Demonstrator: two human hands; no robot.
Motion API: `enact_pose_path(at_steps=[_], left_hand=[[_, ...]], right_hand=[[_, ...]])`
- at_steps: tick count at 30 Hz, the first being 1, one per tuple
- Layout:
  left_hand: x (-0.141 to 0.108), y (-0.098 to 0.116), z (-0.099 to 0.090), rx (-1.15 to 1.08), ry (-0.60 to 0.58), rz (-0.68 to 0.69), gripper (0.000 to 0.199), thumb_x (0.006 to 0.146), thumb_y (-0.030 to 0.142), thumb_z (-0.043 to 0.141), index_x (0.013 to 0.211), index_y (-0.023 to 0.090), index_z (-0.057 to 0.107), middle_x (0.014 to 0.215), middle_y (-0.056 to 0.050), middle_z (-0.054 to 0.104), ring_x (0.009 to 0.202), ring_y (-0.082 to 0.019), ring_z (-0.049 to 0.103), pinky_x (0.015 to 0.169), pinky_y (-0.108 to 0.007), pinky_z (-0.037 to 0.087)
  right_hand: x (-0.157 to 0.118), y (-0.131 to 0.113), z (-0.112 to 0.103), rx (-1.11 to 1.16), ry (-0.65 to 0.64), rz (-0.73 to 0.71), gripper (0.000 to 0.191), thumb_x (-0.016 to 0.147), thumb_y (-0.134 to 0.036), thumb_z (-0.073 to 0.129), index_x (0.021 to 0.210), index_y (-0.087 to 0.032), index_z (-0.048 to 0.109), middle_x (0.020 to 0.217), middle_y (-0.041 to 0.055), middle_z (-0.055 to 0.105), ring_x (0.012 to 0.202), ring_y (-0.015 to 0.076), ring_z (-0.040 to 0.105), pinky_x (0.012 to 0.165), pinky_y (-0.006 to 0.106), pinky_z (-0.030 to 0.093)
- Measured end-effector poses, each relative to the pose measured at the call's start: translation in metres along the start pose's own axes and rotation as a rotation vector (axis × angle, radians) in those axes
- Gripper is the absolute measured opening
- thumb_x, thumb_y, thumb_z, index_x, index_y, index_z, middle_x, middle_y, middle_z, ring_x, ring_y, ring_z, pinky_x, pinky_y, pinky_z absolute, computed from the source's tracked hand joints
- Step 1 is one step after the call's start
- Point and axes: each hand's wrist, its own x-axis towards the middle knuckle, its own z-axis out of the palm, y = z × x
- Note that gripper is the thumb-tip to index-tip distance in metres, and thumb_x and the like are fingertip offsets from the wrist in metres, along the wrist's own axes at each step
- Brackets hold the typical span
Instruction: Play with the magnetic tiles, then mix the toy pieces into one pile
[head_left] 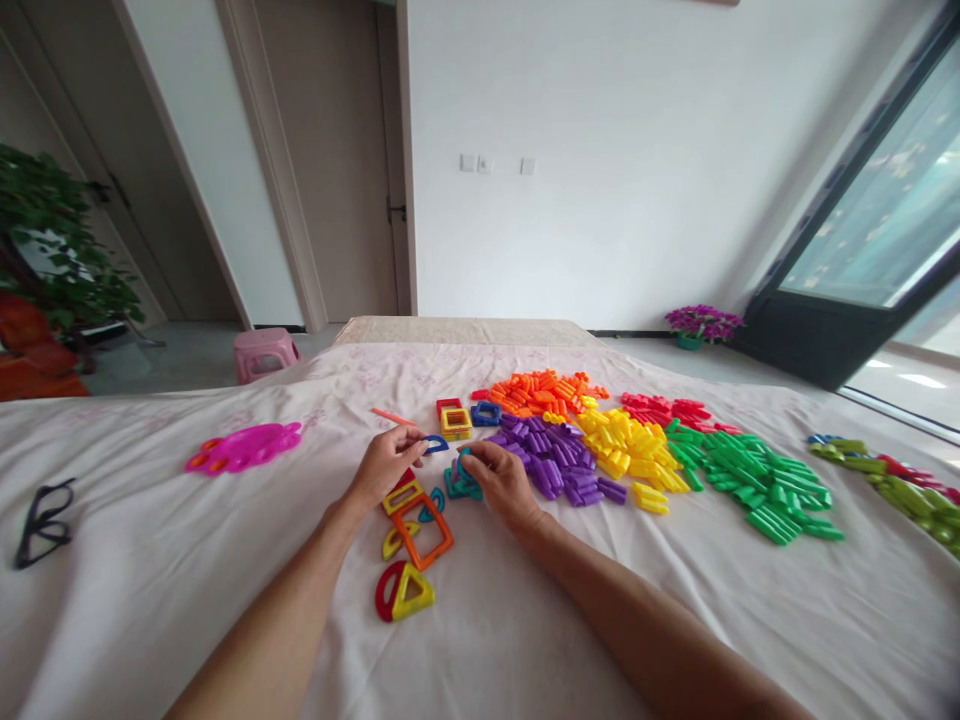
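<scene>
A blue half-round magnetic tile [436, 443] is pinched between the thumb and fingers of my left hand [384, 468]. My right hand [508, 488] is closed at the fingertips on a teal magnetic tile [466, 470], with more teal pieces just beneath it; its fingers partly hide them. Below my left hand lie an orange square frame [444, 550], a yellow rectangular frame [403, 497] and small curved pieces. Nearer to me, a yellow triangle [414, 594] rests beside a red half-round tile [386, 592]. Beyond my hands sit a stack of yellow square frames [455, 424] and blue frames [486, 414].
To the right spread piles of orange [536, 392], purple [547, 455], yellow [630, 445], red [664, 410] and green [772, 485] plastic pieces. A magenta tray [255, 447] and black glasses [46, 525] lie left on the cloth-covered surface [570, 620]. A pink stool [265, 352] stands behind.
</scene>
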Motion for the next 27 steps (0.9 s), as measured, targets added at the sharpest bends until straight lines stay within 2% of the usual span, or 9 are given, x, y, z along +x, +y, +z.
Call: enact_pose_path(at_steps=[2, 4, 8, 11, 14, 17, 20, 23, 27], left_hand=[[-0.002, 0.005, 0.004, -0.017, -0.047, -0.030, 0.033, 0.075, 0.040, 0.067, 0.096, 0.014, 0.065, 0.081, -0.007, 0.072, 0.062, -0.015, 0.063, 0.062, -0.027, 0.049], [-0.004, 0.008, 0.007, -0.025, -0.088, -0.064, 0.035, 0.076, 0.041, 0.066, 0.098, 0.014, 0.066, 0.081, -0.007, 0.072, 0.062, -0.015, 0.064, 0.059, -0.025, 0.047], [-0.006, 0.009, 0.012, -0.064, -0.143, -0.170, 0.037, 0.076, 0.041, 0.067, 0.101, 0.014, 0.066, 0.083, -0.009, 0.073, 0.068, -0.017, 0.068, 0.054, -0.022, 0.045], [-0.007, 0.012, 0.018, -0.179, -0.161, -0.238, 0.038, 0.073, 0.040, 0.071, 0.102, 0.014, 0.067, 0.090, -0.011, 0.073, 0.077, -0.019, 0.070, 0.061, -0.025, 0.051], [-0.010, 0.019, 0.026, -0.293, -0.182, -0.277, 0.038, 0.071, 0.037, 0.075, 0.101, 0.015, 0.068, 0.094, -0.011, 0.073, 0.079, -0.020, 0.071, 0.066, -0.027, 0.054], [-0.012, 0.024, 0.032, -0.380, -0.195, -0.308, 0.034, 0.072, 0.031, 0.076, 0.100, 0.014, 0.068, 0.093, -0.010, 0.073, 0.077, -0.018, 0.071, 0.066, -0.026, 0.056], [-0.013, 0.024, 0.034, -0.459, -0.172, -0.317, 0.032, 0.074, 0.026, 0.074, 0.103, 0.012, 0.067, 0.090, -0.010, 0.073, 0.075, -0.016, 0.071, 0.068, -0.024, 0.056], [-0.014, 0.023, 0.033, -0.516, -0.151, -0.321, 0.033, 0.076, 0.024, 0.073, 0.105, 0.010, 0.066, 0.089, -0.011, 0.073, 0.076, -0.016, 0.071, 0.071, -0.024, 0.057], [-0.014, 0.022, 0.035, -0.526, -0.159, -0.313, 0.035, 0.076, 0.027, 0.074, 0.105, 0.009, 0.066, 0.091, -0.012, 0.073, 0.077, -0.016, 0.071, 0.072, -0.024, 0.057]], right_hand=[[-0.001, 0.000, 0.003, 0.100, 0.024, 0.130, 0.026, 0.086, -0.042, 0.056, 0.092, -0.018, 0.063, 0.074, 0.0007, 0.065, 0.064, 0.0149, 0.059, 0.055, 0.024, 0.048], [-0.001, 0.000, 0.004, 0.133, 0.053, 0.165, 0.026, 0.086, -0.042, 0.055, 0.094, -0.018, 0.059, 0.070, -0.0004, 0.064, 0.060, 0.0144, 0.059, 0.052, 0.023, 0.047], [0.002, 0.000, 0.001, -0.005, 0.169, 0.021, 0.021, 0.084, -0.039, 0.060, 0.089, -0.019, 0.060, 0.075, 0.0002, 0.063, 0.066, 0.0145, 0.059, 0.061, 0.025, 0.048], [0.006, -0.001, -0.002, -0.158, 0.242, -0.118, 0.016, 0.083, -0.037, 0.064, 0.087, -0.021, 0.065, 0.081, 0.0015, 0.064, 0.070, 0.0150, 0.058, 0.067, 0.027, 0.049], [0.007, -0.002, -0.005, -0.278, 0.198, -0.242, 0.012, 0.085, -0.034, 0.064, 0.089, -0.023, 0.069, 0.095, 0.0040, 0.067, 0.088, 0.0185, 0.061, 0.082, 0.030, 0.050], [0.006, 0.000, -0.005, -0.331, 0.104, -0.282, 0.016, 0.088, -0.028, 0.061, 0.100, -0.027, 0.070, 0.110, 0.0033, 0.067, 0.104, 0.0200, 0.061, 0.092, 0.033, 0.049], [0.004, 0.006, -0.005, -0.313, 0.037, -0.333, 0.025, 0.092, -0.025, 0.054, 0.112, -0.028, 0.068, 0.118, 0.0033, 0.065, 0.107, 0.0184, 0.061, 0.094, 0.033, 0.050], [0.004, 0.011, -0.004, -0.281, 0.025, -0.418, 0.026, 0.093, -0.022, 0.052, 0.111, -0.026, 0.069, 0.117, 0.0045, 0.065, 0.106, 0.0172, 0.061, 0.093, 0.031, 0.050], [0.006, 0.011, -0.004, -0.283, 0.030, -0.398, 0.026, 0.091, -0.020, 0.055, 0.113, -0.025, 0.067, 0.112, 0.0044, 0.067, 0.103, 0.0173, 0.062, 0.093, 0.032, 0.050]])
